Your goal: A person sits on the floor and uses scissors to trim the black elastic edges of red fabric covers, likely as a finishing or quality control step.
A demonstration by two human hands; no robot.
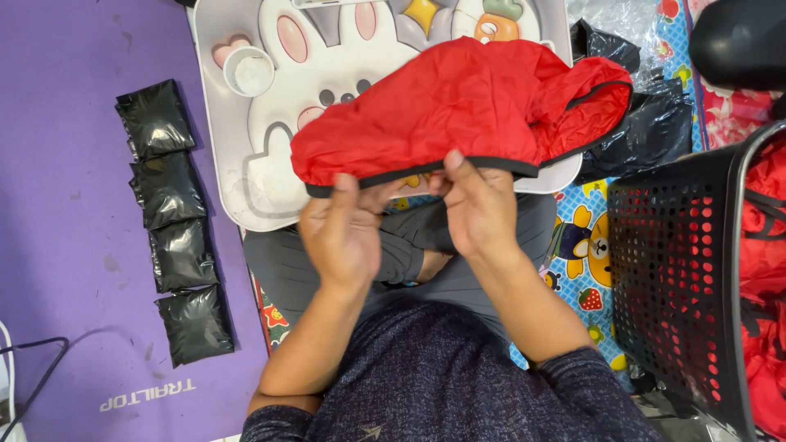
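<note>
- My left hand (pixel 342 233), just left of the frame's centre, pinches the black-trimmed edge of a crumpled red fabric cover (pixel 458 110), thumb on top and fingers curled beneath.
- My right hand (pixel 479 209), just beside it at the centre, grips the same black hem, thumb pressed over the trim.
- The red fabric cover spreads across the upper middle of the frame, held up over a white plastic tray table with a rabbit design (pixel 262 176).
- A small white round cup (pixel 248 72) stands in a recess in the tray table's upper-left part.
- Four black glossy plastic packets (pixel 174 221) lie in a column on the purple foam mat (pixel 57 205) along the left of the frame.
- A black perforated plastic basket (pixel 679 270) stands at the right edge, with more red fabric showing through its holes.
- Crumpled black plastic bags (pixel 651 131) lie in the upper right, just past the cover's far end.
- My crossed legs in grey trousers (pixel 409 262) sit below my hands.
</note>
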